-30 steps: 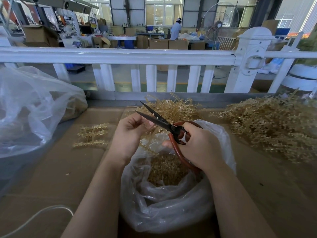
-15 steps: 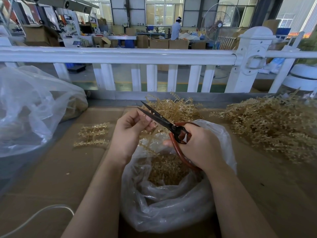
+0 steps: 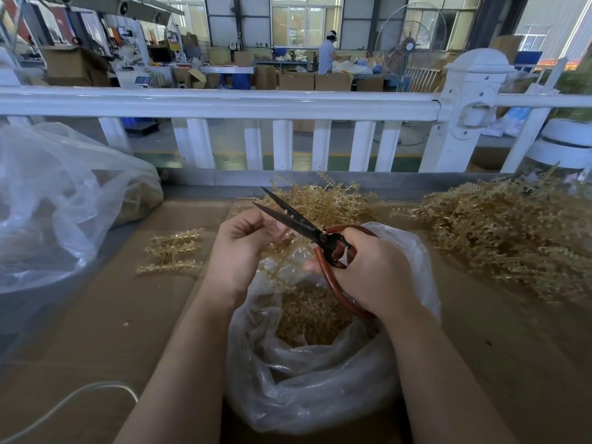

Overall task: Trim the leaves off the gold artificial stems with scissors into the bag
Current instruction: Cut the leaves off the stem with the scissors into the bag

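the right hand [image 3: 374, 267] grips the scissors [image 3: 307, 230] by the red handles; blades stand apart, tips pointing up-left. the lower handle loop is partly hidden behind the hand. the left hand [image 3: 243, 248] pinches a gold stem [image 3: 278, 251] at the blades, fingers curled round it; the stem's far end is hard to make out against the bag [image 3: 304, 389] below. cut leaves [image 3: 310, 315] lie in the bag. a stem pile [image 3: 512, 232] on the worktop [image 3: 96, 315] is cut off at right.
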